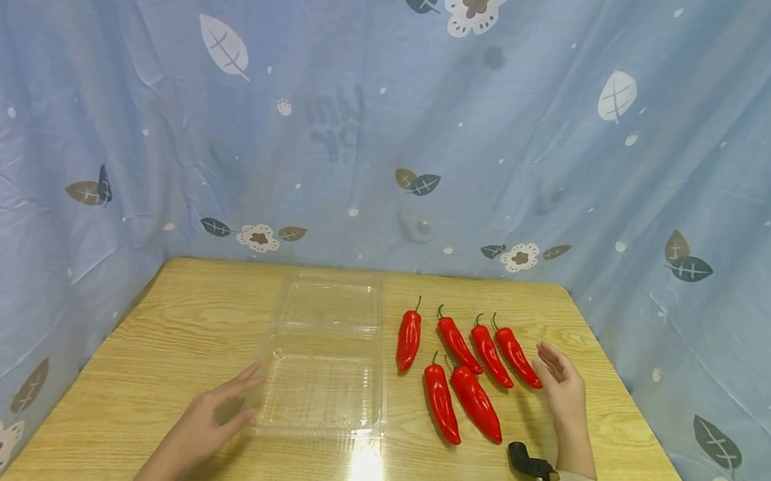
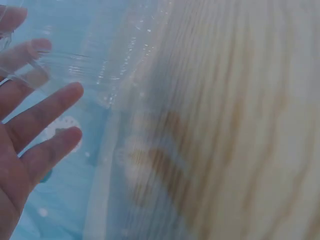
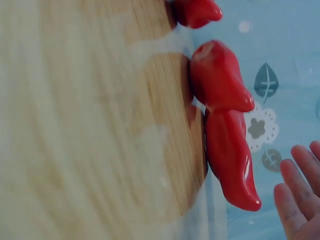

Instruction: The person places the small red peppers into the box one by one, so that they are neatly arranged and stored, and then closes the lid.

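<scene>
An opened clear plastic clamshell box (image 1: 327,396) lies on the wooden table, its lid half (image 1: 329,306) toward the back. My left hand (image 1: 213,412) is at the box's left edge with fingers extended; whether they touch it I cannot tell. In the left wrist view, clear plastic (image 2: 80,55) shows around the spread fingertips (image 2: 70,92). Several red chili peppers (image 1: 439,404) with green stems lie to the right of the box. My right hand (image 1: 563,392) hovers just right of the rightmost pepper (image 1: 516,355), fingers loosely extended, holding nothing. The right wrist view shows peppers (image 3: 230,155) beside it.
The light wooden table (image 1: 182,318) is enclosed by a blue leaf-and-flower patterned curtain (image 1: 365,125) at the back and sides. A black curved strap piece (image 1: 527,462) sits at my right wrist. Light glares off the table (image 1: 366,469) in front of the box.
</scene>
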`<state>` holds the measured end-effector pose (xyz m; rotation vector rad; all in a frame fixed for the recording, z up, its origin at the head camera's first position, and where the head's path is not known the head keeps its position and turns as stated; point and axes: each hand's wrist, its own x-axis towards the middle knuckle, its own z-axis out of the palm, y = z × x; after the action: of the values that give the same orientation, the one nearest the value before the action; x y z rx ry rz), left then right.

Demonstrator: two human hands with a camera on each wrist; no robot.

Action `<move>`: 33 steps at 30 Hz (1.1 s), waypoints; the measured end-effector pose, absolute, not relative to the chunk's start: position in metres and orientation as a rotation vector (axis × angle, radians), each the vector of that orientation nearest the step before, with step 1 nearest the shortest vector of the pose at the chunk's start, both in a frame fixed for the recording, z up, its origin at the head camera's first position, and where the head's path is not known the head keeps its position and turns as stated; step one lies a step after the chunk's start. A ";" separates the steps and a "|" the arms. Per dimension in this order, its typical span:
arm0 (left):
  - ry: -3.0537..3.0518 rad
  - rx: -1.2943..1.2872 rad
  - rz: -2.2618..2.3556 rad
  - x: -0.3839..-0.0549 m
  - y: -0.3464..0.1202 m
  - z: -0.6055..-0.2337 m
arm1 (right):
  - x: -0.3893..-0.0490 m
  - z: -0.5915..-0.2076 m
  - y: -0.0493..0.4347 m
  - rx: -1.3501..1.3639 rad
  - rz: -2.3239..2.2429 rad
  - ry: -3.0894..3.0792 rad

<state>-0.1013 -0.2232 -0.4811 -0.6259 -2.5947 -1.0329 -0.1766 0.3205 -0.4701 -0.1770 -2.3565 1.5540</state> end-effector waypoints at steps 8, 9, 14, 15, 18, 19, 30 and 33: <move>-2.557 -0.672 -1.171 -0.103 -0.228 -0.487 | -0.193 -0.471 0.329 -0.142 1.495 -2.558; -2.544 -0.684 -1.191 -0.104 -0.228 -0.488 | -0.195 -0.471 0.330 -0.137 1.483 -2.581; -2.475 -0.740 -1.287 -0.104 -0.229 -0.490 | -0.200 -0.473 0.334 -0.139 1.456 -2.677; -2.465 -0.748 -1.296 -0.104 -0.229 -0.490 | -0.201 -0.474 0.335 -0.143 1.455 -2.697; -2.439 -0.768 -1.313 -0.104 -0.230 -0.490 | -0.201 -0.476 0.336 -0.138 1.444 -2.755; -2.429 -0.776 -1.320 -0.104 -0.230 -0.491 | -0.201 -0.477 0.336 -0.134 1.432 -2.773; -2.330 -0.829 -1.389 -0.106 -0.232 -0.499 | -0.204 -0.489 0.336 -0.116 1.396 -2.798; -2.325 -0.822 -1.399 -0.107 -0.232 -0.500 | -0.207 -0.489 0.335 -0.103 1.378 -2.796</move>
<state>-0.1073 -0.2322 -0.4998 -0.8225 -2.3251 -1.3992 -0.2067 0.3349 -0.4891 -0.1032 -2.7956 1.3784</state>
